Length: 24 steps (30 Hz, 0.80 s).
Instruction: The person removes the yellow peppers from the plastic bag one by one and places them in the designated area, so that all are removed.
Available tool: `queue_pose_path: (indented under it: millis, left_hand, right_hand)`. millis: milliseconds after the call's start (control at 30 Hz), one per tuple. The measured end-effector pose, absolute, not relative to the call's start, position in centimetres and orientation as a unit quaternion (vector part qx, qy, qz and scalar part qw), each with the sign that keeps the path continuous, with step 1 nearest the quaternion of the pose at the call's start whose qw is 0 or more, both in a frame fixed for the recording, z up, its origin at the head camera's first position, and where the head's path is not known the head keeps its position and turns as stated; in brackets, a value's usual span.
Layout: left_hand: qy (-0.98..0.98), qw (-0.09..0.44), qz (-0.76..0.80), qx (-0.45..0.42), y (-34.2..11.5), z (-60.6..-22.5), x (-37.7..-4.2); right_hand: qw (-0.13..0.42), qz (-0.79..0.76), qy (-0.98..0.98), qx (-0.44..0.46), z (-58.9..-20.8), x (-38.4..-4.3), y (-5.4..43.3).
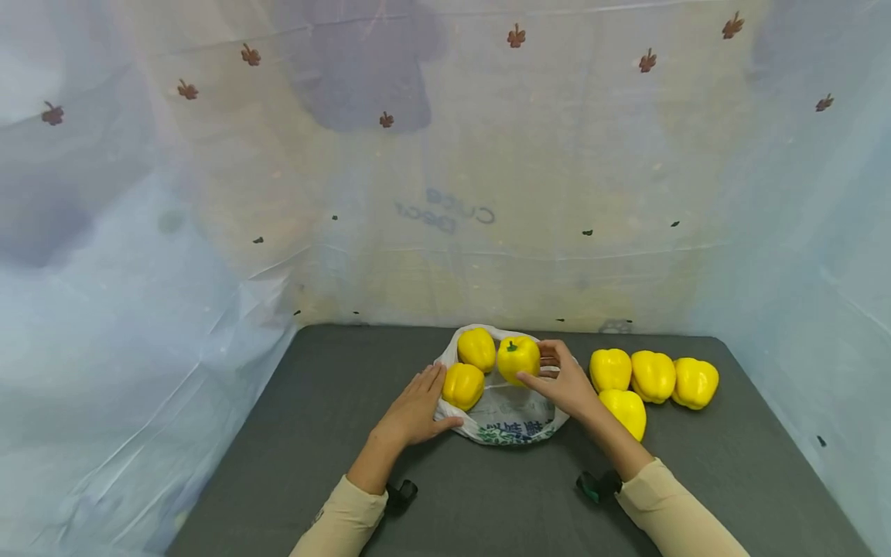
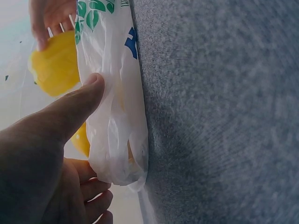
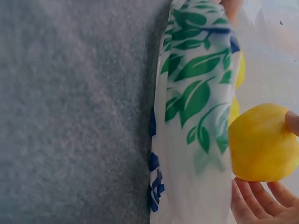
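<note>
A white plastic bag (image 1: 511, 435) printed with green leaves and blue characters lies with its mouth spread on the dark table. Inside it are two yellow bell peppers, one at the back (image 1: 476, 350) and one at the left (image 1: 462, 386). My right hand (image 1: 567, 381) holds another yellow bell pepper (image 1: 518, 359) over the bag's mouth, thumb on one side and fingers on the other; its green stem shows. At the bag's left rim rests my left hand (image 1: 415, 408), fingers fairly straight and the thumb (image 2: 84, 100) against the plastic.
To the right of the bag, several more yellow bell peppers sit close together, three in a back row (image 1: 653, 377) and one in front (image 1: 624, 411), partly behind my right forearm. The grey table (image 1: 313, 387) is bordered by a pale hanging sheet (image 1: 543, 193) at the back and sides.
</note>
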<state>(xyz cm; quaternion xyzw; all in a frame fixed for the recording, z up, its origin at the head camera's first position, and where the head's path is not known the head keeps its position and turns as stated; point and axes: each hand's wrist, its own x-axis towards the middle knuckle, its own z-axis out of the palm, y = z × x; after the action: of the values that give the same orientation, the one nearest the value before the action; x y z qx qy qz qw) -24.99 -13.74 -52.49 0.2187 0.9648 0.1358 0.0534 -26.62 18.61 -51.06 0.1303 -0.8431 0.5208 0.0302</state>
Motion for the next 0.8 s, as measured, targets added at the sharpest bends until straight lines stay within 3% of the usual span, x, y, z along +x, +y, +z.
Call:
queue_pose_path:
  millis: [800]
  left_hand:
    - [0.963, 0.057, 0.136, 0.224, -13.6, -52.5, -25.1]
  right_hand:
    - [0.088, 0.511, -0.851, 0.09, -48.8, -22.3, 22.3]
